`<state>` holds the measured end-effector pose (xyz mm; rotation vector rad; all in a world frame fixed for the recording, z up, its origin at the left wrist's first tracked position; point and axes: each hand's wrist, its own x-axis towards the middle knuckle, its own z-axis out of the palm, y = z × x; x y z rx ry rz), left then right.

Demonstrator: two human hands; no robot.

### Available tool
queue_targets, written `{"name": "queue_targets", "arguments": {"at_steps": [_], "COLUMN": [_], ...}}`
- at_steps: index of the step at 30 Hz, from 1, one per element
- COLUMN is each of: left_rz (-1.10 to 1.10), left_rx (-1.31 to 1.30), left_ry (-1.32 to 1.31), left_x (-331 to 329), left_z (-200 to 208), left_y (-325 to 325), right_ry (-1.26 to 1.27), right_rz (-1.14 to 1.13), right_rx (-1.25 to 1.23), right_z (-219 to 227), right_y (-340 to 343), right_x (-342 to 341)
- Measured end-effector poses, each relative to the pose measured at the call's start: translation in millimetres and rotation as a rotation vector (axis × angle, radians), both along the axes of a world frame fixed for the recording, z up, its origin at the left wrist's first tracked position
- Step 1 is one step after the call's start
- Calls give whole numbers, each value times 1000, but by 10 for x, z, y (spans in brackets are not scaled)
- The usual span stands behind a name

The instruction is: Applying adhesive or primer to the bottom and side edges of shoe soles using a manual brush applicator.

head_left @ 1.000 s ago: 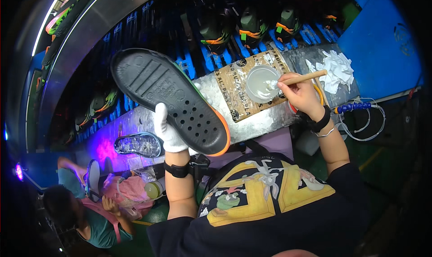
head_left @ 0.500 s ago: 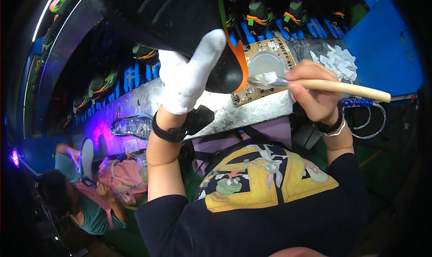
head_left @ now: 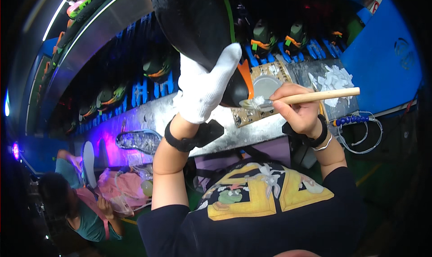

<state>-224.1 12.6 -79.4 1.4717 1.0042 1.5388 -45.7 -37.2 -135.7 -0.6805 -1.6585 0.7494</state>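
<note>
In my white-gloved left hand [head_left: 208,88] is a black shoe [head_left: 193,25] with an orange heel edge and a green line along its side. It is raised above the bench, and the glove's thumb lies along it; the other fingers are mostly hidden. My bare right hand [head_left: 300,110] grips a brush [head_left: 326,96] by its pale wooden handle. White paste coats the bristles, which are at the lower end of the shoe's heel; whether they touch it I cannot tell. Just behind the brush, a round grey dish [head_left: 266,82] stands on printed cardboard [head_left: 282,70].
Shoes [head_left: 261,38] on blue racks line the bench's far side. Crumpled white scraps [head_left: 335,80] lie at right, beside a blue panel [head_left: 384,59] and a coiled hose [head_left: 355,120]. A dark sole [head_left: 139,141] rests on the bench at left. A co-worker [head_left: 85,207] holds another sole [head_left: 88,164].
The brush has moved left and slightly toward me, to the heel's lower end. The shoe has tilted and shifted in my left hand's grasp. The whole view has moved a little.
</note>
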Motion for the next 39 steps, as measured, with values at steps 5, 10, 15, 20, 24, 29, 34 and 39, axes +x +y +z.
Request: {"name": "queue_targets", "arguments": {"at_steps": [5, 10, 15, 20, 24, 29, 34, 39], "left_rz": [-213, -354, -383, -351, -393, -446, -510, -507], "left_rx": [-72, -327, -359, -431, -424, -411, -470, -475], "left_ry": [-181, -180, -206, -183, -167, -177, -170, -65], "left_x": [-21, 34, 55, -14, 30, 123, 171, 285], "left_z": [-57, -58, -170, -182, -131, -155, -239, -211], "left_y": [109, 134, 215, 235, 204, 124, 59, -27], "right_ry": [-66, -196, -189, -251, -229, -271, -271, -218], "right_rz": [-91, -117, -127, 18, -7, -119, -235, -337], "right_rx": [-52, 172, 146, 87, 151, 311, 408, 412], "right_z": [-36, 49, 119, 154, 101, 160, 191, 187], "right_y": [105, 233, 265, 155, 226, 296, 406, 579], "right_x": [124, 187, 218, 252, 185, 174, 246, 381]}}
